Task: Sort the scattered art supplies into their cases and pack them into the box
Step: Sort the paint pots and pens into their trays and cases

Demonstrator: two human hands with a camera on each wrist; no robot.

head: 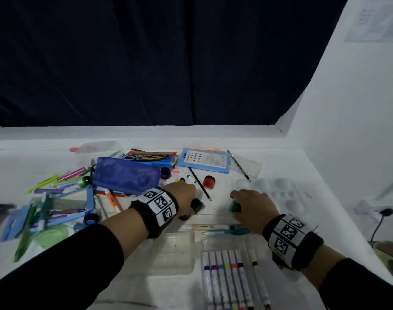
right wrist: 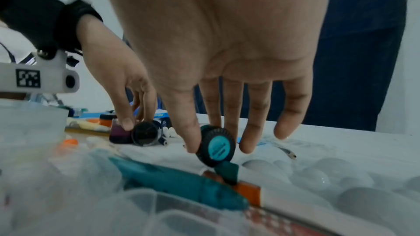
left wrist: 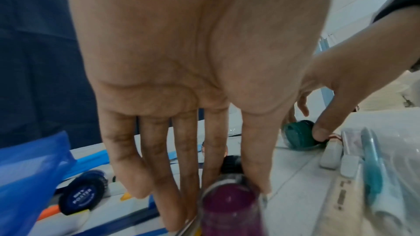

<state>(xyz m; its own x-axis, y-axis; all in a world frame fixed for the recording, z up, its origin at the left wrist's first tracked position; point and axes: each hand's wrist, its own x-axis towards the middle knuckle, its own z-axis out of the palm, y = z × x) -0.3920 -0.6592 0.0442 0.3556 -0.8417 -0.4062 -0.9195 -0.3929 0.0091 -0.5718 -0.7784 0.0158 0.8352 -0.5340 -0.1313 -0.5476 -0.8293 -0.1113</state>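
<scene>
My left hand (head: 192,206) grips a purple paint jar (head: 196,206) with a black cap, tipped on its side low over the white table (head: 222,193). In the left wrist view the thumb and fingers (left wrist: 168,195) curl round the purple jar (left wrist: 229,209). My right hand (head: 235,203) pinches a green paint jar (head: 235,207) just right of it. Its teal-labelled cap (right wrist: 218,147) faces the right wrist camera, between thumb and fingers. A clear compartment case (head: 175,253) lies in front of both hands.
A red paint jar (head: 209,182) and a pencil (head: 200,184) lie beyond the hands. A blue pouch (head: 126,175), scattered pens (head: 57,182), a brush box (head: 149,157) and a blue paint box (head: 203,161) sit left and behind. A white palette (head: 278,193) lies right; markers (head: 224,278) lie near me.
</scene>
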